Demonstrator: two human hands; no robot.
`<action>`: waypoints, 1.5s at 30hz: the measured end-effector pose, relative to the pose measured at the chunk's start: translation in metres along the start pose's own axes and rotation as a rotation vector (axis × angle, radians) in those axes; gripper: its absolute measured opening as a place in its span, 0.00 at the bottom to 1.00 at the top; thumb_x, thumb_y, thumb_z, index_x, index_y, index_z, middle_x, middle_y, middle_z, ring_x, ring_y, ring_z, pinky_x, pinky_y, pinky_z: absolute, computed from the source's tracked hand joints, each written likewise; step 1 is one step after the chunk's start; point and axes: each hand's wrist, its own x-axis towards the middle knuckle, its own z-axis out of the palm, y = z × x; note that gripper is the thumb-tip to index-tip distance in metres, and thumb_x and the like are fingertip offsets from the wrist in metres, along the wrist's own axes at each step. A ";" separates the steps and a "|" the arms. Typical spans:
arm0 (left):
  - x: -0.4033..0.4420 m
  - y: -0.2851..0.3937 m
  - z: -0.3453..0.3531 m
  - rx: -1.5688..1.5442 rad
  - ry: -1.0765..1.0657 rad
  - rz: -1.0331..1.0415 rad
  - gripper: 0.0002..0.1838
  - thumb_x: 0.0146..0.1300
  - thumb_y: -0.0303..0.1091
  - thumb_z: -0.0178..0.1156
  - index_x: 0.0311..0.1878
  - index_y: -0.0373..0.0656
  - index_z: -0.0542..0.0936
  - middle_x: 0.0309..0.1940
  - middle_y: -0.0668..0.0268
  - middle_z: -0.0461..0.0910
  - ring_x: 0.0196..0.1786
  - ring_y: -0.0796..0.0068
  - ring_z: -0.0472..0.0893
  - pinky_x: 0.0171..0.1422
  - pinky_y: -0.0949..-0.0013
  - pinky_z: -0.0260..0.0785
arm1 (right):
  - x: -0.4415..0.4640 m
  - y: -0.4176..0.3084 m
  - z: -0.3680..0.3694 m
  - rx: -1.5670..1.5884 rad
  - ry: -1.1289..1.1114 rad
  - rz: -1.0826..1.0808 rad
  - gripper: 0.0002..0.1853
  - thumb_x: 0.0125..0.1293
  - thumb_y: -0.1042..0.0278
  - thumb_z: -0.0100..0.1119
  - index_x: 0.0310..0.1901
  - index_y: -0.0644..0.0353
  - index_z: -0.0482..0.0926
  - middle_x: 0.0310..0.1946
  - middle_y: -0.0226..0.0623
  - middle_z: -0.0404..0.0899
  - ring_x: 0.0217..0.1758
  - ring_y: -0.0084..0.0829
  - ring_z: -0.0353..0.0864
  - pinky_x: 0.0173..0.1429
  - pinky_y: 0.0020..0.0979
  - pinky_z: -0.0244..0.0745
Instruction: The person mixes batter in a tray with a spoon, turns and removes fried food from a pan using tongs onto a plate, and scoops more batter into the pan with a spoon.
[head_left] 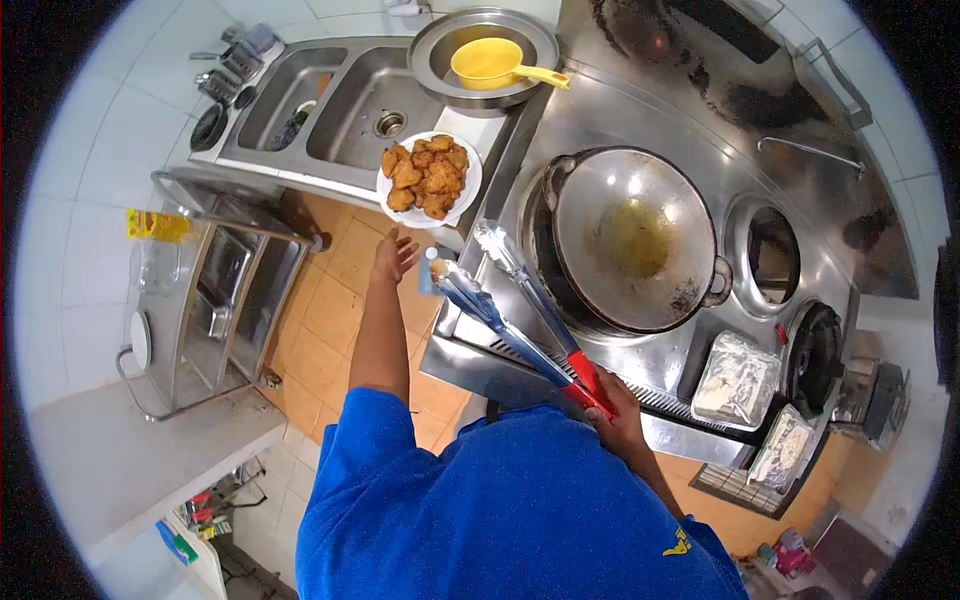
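My right hand [618, 412] is wrapped round the red grips of metal tongs [500, 322]. The tongs' two arms are spread apart, pointing up and left, with nothing between their tips. Reaching forward, my left hand [398, 256] has its fingers apart and holds nothing. Just beyond it is a white plate [473, 198] piled with browned fried pieces [432, 177], resting at the counter edge by the sink. A large wok [590, 240] sits on the stove to the right of the tongs, with a little yellowish oil [640, 240] in its bottom.
A yellow dipper [487, 62] lies in a wide metal basin [432, 62] beside the double sink [350, 110]. An open burner hole [772, 258] is right of the wok. Two trays with white coating, one nearer the stove [735, 380], stand at the right. A metal rack [225, 290] is at left.
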 end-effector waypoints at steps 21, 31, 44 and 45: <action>-0.361 -0.340 0.186 0.121 -0.107 0.579 0.13 0.67 0.37 0.52 0.48 0.39 0.72 0.29 0.69 0.74 0.30 0.81 0.73 0.34 0.76 0.67 | -0.128 0.124 -0.147 0.115 -0.331 -0.397 0.36 0.59 0.46 0.56 0.62 0.64 0.63 0.49 0.54 0.72 0.52 0.48 0.74 0.55 0.39 0.69; -0.332 -0.405 0.337 0.928 -0.427 0.507 0.15 0.64 0.40 0.49 0.43 0.36 0.73 0.39 0.53 0.76 0.44 0.57 0.76 0.52 0.63 0.67 | -0.273 0.221 -0.248 0.016 0.124 0.003 0.33 0.60 0.46 0.56 0.61 0.61 0.66 0.54 0.49 0.72 0.58 0.45 0.71 0.61 0.37 0.64; -0.362 -0.407 0.347 0.699 -0.302 0.820 0.16 0.70 0.41 0.43 0.48 0.35 0.68 0.31 0.44 0.75 0.35 0.45 0.75 0.41 0.57 0.66 | -0.366 0.270 -0.337 0.063 0.852 0.323 0.26 0.69 0.60 0.46 0.63 0.68 0.61 0.55 0.45 0.70 0.51 0.29 0.71 0.52 0.28 0.67; -0.359 -0.404 0.332 0.695 -0.355 0.729 0.17 0.70 0.40 0.43 0.48 0.34 0.68 0.33 0.44 0.75 0.36 0.47 0.75 0.42 0.57 0.66 | -0.362 0.268 -0.349 0.032 0.889 0.334 0.26 0.70 0.60 0.45 0.64 0.68 0.61 0.56 0.45 0.69 0.55 0.32 0.70 0.56 0.30 0.66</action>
